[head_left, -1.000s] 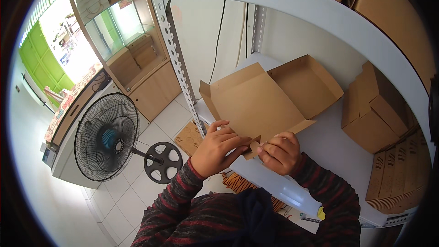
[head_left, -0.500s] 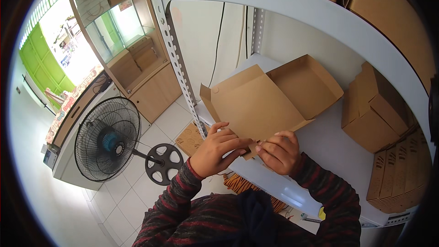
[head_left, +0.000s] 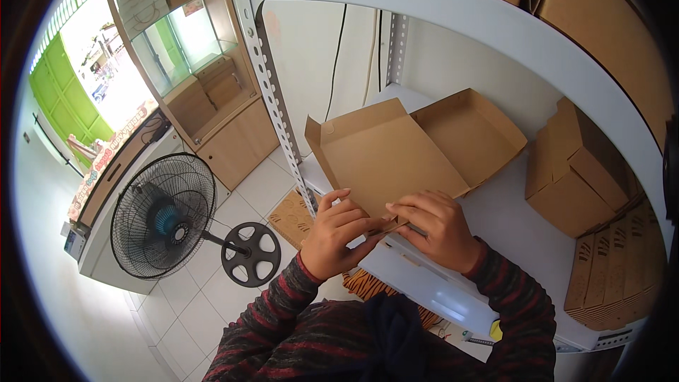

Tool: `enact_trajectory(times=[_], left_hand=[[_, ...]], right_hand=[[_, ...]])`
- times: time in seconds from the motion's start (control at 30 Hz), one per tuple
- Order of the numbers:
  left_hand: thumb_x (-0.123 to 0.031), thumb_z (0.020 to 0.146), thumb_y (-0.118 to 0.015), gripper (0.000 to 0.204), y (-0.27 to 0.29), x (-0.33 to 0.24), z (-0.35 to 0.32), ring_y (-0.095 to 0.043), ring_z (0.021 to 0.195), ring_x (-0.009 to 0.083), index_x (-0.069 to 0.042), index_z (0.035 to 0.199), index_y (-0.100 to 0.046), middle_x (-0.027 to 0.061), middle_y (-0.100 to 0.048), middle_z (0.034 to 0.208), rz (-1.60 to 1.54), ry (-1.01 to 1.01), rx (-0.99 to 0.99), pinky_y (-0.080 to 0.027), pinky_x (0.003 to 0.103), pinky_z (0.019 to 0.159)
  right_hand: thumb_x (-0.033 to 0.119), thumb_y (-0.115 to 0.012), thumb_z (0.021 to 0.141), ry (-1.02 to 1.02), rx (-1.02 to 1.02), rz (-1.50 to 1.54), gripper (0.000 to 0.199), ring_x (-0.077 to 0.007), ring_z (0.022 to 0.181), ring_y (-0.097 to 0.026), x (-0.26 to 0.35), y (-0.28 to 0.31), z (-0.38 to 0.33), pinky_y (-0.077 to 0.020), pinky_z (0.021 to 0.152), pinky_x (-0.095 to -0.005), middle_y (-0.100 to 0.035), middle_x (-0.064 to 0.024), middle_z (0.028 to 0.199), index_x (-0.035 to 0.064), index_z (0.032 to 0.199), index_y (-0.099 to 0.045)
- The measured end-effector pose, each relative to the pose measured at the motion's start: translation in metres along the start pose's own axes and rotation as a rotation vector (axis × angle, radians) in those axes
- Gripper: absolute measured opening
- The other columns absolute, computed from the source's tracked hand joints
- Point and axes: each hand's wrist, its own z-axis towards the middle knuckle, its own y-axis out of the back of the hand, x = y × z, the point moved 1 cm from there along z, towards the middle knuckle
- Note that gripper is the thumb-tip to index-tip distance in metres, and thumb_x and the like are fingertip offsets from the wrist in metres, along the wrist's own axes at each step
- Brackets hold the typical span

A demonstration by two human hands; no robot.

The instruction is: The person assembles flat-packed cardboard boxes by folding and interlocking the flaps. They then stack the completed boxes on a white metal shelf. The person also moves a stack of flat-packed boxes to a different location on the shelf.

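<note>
Two hands work at the near edge of a flat brown cardboard box [head_left: 410,148] that lies open on the white shelf [head_left: 495,219], its lid panel spread toward the person and its shallow tray half beyond it toward the wall. The left hand [head_left: 339,230] is curled closed on the box's near flap, thumb under and fingers over the edge; the right hand [head_left: 435,226] lies just beside it, fingers bent and pressing down on the same edge, so both are pinching cardboard rather than open. By the look of it, the step in hand is folding or tucking that front flap of the lid. The next move would seem to call for creasing the flap along its score line and holding the panel steady with one hand. To the right of the box stand a closed carton [head_left: 576,170] and a stack of flat cartons [head_left: 615,276]. Left of the box, down on the tiled floor, stands a black fan [head_left: 166,216].
</note>
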Motion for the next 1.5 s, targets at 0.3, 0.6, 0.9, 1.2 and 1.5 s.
enact_trajectory(times=[0.3, 0.6, 0.9, 1.2, 1.5], left_hand=[[-0.006, 0.069, -0.075, 0.021, 0.0, -0.007, 0.003, -0.06, 0.079, 0.0151, -0.013, 0.089, -0.07, -0.0025, -0.062, 0.078, 0.069, -0.037, -0.043, -0.038, 0.041, 0.096], [-0.007, 0.069, -0.075, 0.014, -0.003, -0.011, 0.006, -0.057, 0.078, 0.0176, -0.01, 0.078, -0.065, -0.0002, -0.059, 0.072, 0.18, -0.016, -0.104, -0.036, 0.043, 0.096], [-0.002, 0.069, -0.067, 0.011, -0.021, -0.013, 0.0, -0.055, 0.082, 0.0196, -0.008, 0.072, -0.057, 0.0015, -0.056, 0.071, -0.006, 0.139, -0.043, -0.032, 0.044, 0.096], [-0.035, 0.085, -0.053, 0.049, -0.005, 0.014, -0.014, -0.044, 0.12, 0.0332, 0.003, 0.117, -0.05, 0.02, -0.051, 0.121, -0.303, 0.216, -0.435, -0.026, 0.043, 0.105], [-0.033, 0.098, -0.042, 0.038, 0.008, 0.079, -0.058, -0.051, 0.114, 0.0187, -0.004, 0.12, -0.05, 0.0103, -0.054, 0.12, -0.992, 0.693, -0.561, -0.042, 0.033, 0.094]], right_hand=[[0.01, -0.069, 0.076, 0.004, 0.04, 0.059, 0.012, -0.024, 0.072, -0.061, -0.006, 0.004, -0.003, -0.0432, 0.066, -0.0347, -0.064, -0.0053, 0.078, 0.0056, 0.087, -0.066], [0.007, -0.065, 0.077, 0.055, 0.03, -0.003, 0.007, -0.0267, 0.072, -0.057, -0.001, -0.001, 0.002, -0.042, 0.067, -0.0365, -0.06, -0.0084, 0.077, 0.0028, 0.08, -0.06], [0.006, -0.062, 0.078, 0.035, 0.155, 0.076, 0.005, -0.0267, 0.075, -0.057, -0.004, -0.001, -0.001, -0.0393, 0.075, -0.0379, -0.058, -0.0085, 0.076, 0.0039, 0.08, -0.057], [0.003, -0.063, 0.074, 0.045, 0.445, 0.086, 0.009, -0.0234, 0.085, -0.057, -0.001, 0.03, -0.006, -0.0385, 0.083, -0.037, -0.059, -0.006, 0.082, 0.0065, 0.083, -0.06], [0.001, -0.063, 0.072, 0.042, 0.643, 0.352, 0.013, -0.0256, 0.092, -0.058, 0.037, 0.113, -0.016, -0.0416, 0.096, -0.0453, -0.06, -0.0055, 0.096, 0.0064, 0.083, -0.062]])
